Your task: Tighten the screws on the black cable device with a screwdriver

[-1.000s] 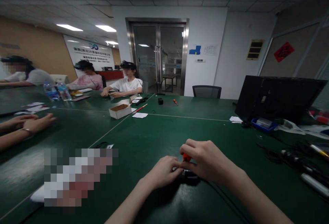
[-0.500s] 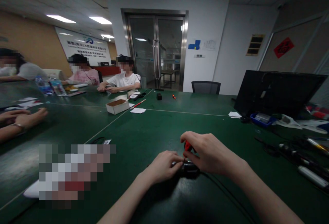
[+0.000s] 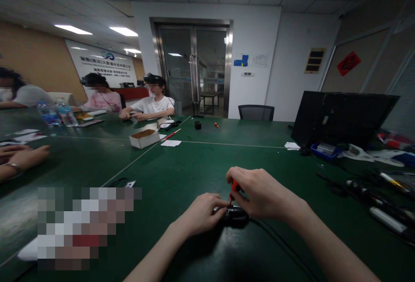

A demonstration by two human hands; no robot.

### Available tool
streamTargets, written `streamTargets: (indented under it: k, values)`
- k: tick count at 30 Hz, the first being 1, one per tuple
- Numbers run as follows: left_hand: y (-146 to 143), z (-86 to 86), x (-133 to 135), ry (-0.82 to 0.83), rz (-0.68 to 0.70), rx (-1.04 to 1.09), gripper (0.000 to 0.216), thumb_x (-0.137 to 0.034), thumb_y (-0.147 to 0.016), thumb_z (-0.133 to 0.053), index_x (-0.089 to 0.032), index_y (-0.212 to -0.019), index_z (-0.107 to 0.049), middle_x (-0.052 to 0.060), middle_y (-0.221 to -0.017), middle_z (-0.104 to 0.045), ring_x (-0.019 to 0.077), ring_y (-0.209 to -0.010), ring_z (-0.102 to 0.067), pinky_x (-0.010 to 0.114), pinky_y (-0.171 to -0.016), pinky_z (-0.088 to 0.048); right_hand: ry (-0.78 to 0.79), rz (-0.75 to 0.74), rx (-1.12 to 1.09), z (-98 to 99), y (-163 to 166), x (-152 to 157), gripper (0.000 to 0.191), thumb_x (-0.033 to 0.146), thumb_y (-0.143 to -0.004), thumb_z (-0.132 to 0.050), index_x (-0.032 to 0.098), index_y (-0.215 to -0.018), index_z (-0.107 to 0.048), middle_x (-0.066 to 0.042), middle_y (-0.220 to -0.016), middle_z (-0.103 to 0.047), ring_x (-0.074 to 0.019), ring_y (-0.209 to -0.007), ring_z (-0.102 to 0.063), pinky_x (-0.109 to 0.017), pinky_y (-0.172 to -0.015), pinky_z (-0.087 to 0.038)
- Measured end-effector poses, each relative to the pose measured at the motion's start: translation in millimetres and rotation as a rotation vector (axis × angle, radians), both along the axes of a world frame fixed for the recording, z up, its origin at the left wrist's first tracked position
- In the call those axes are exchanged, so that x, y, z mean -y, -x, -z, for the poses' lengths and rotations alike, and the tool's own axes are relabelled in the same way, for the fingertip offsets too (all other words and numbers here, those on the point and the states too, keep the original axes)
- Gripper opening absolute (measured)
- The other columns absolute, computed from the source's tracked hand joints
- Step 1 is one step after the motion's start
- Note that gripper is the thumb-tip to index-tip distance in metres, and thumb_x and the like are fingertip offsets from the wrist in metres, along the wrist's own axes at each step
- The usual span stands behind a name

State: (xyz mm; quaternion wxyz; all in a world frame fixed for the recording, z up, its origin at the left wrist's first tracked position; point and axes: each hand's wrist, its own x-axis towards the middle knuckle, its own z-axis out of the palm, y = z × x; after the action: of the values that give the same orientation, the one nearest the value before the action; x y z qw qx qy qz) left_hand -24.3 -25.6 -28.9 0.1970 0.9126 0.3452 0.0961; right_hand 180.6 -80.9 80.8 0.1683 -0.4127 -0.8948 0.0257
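The right hand [image 3: 259, 193] pinches a small screwdriver with an orange-red handle [image 3: 234, 185], held about upright over a small black device [image 3: 236, 216] on the green table [image 3: 181, 174]. The left hand [image 3: 204, 212] steadies that device from its left side, fingertips touching it. A thin black cable [image 3: 279, 241] seems to run from the device toward the person's right.

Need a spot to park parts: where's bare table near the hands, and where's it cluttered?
Bare green table ahead of the left hand and right hand, up to the seam line between white box and monitor. Also left of the left hand, up to the blurred patch. Crowded: cables and tools at the right edge.
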Motion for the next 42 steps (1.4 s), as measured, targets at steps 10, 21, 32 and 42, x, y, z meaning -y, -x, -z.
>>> streamTargets:
  k: [10, 21, 32, 42]
  values:
    - [-0.7, -7.3, 5.6, 0.006, -0.001, 0.007, 0.031, -0.030, -0.098, -0.046, -0.026, -0.106, -0.075, 0.006, -0.107, -0.072, 0.0250, -0.098, -0.066, 0.032, -0.089, -0.047, -0.057, 0.059, 0.132, -4.7, 0.2, -4.6, 0.015, 0.034, -0.095, -0.067, 0.019, -0.093, -0.062, -0.002, -0.087, -0.071, -0.0144, -0.067, -0.059, -0.028, -0.057, -0.023]
    - [2.6, -9.2, 8.5, 0.021, -0.007, -0.034, 0.030, -0.027, -0.084, -0.064, -0.029, -0.112, -0.075, 0.006, -0.105, -0.070, 0.0256, -0.096, -0.065, 0.031, -0.085, -0.050, 0.062, 0.019, 0.070, -12.0, -3.3, 0.2, 0.013, 0.018, -0.091, -0.061, 0.020, -0.104, -0.062, -0.003, -0.096, -0.071, -0.0157, -0.074, -0.062, -0.027, -0.060, -0.031]
    - [-2.0, -8.4, 12.1, 0.025, 0.029, -0.025, 0.029, -0.027, -0.086, -0.065, -0.030, -0.113, -0.074, 0.005, -0.106, -0.071, 0.0259, -0.097, -0.065, 0.032, -0.086, -0.049, 0.034, 0.044, 0.108, -11.9, -5.0, 4.5, 0.014, 0.024, -0.091, -0.066, 0.020, -0.104, -0.063, -0.003, -0.097, -0.071, -0.0171, -0.076, -0.064, -0.028, -0.059, -0.029]
    - [-9.5, -0.7, 18.7, 0.020, 0.074, -0.007, 0.034, -0.027, -0.086, -0.064, -0.030, -0.118, -0.072, 0.005, -0.110, -0.072, 0.0272, -0.100, -0.065, 0.034, -0.086, -0.050, -0.046, 0.037, 0.153, -8.6, -10.3, 8.0, 0.012, 0.026, -0.092, -0.070, 0.021, -0.098, -0.061, -0.001, -0.089, -0.069, -0.0139, -0.067, -0.059, -0.028, -0.056, -0.024]
